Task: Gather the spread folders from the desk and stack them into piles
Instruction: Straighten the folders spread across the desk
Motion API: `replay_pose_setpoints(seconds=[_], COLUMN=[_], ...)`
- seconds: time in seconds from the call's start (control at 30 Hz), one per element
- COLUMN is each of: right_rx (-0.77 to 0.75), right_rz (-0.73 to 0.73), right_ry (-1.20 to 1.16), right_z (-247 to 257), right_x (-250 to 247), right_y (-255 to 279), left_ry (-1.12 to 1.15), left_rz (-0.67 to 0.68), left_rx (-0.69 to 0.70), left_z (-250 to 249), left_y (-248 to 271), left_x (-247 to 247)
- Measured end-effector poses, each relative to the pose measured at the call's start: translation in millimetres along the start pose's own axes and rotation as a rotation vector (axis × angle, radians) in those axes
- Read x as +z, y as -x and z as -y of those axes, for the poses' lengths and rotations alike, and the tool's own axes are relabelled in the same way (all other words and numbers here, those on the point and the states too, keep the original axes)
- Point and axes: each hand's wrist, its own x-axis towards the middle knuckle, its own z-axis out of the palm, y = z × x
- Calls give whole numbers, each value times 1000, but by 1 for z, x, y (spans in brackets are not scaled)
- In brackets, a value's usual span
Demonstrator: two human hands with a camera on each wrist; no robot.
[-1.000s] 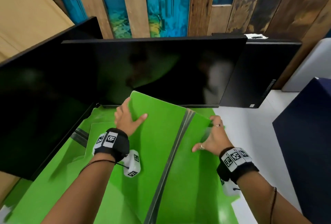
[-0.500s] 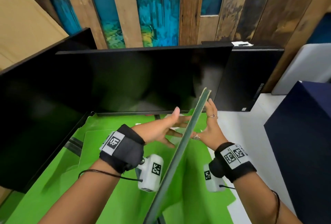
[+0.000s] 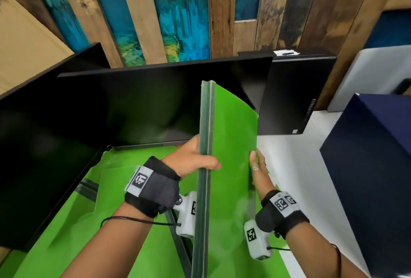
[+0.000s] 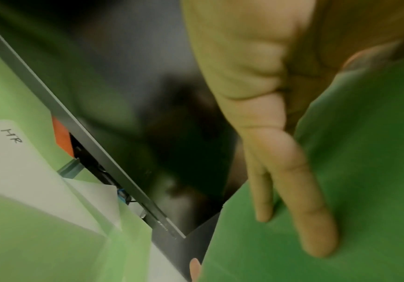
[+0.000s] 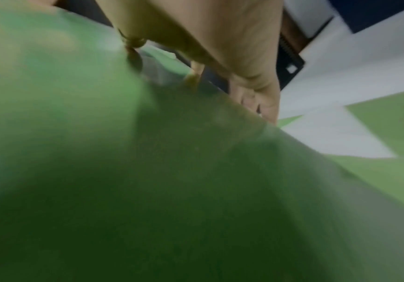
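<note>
A bundle of green folders [image 3: 231, 135] stands upright on its edge over the desk, grey-green spine towards me. My left hand [image 3: 195, 160] grips the spine, thumb hooked over it; in the left wrist view its straight fingers [image 4: 304, 190] lie flat on the folder's face [image 4: 353, 200]. My right hand [image 3: 258, 166] rests flat against the outer edge of the right cover, fingers straight. In the right wrist view the blurred green cover [image 5: 171, 190] fills the frame below the palm [image 5: 220, 38]. More green folders [image 3: 124, 188] lie spread on the desk underneath.
Two black monitors [image 3: 144, 104] [image 3: 33, 155] close off the back and left. A black computer case [image 3: 295, 100] stands behind right, a dark blue box [image 3: 373, 166] at the right. Bare white desk [image 3: 295, 177] shows between them. One lying folder carries a white label marked "HR" [image 4: 12, 137].
The folders went from lying flat to standing upright on edge. My left hand moved from the top cover to gripping the spine; my right hand shifted to the right cover's edge.
</note>
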Motion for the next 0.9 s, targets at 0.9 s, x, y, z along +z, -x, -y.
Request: replay_pose_setpoints(seconds=[0.9], right_rx=[407], right_rz=[-294], right_ry=[1143], right_z=[-91], right_x=[-149], right_y=[47], left_ry=[-920], left_rz=[76], left_rx=[-179], left_z=[148], left_y=[-68], left_x=[176])
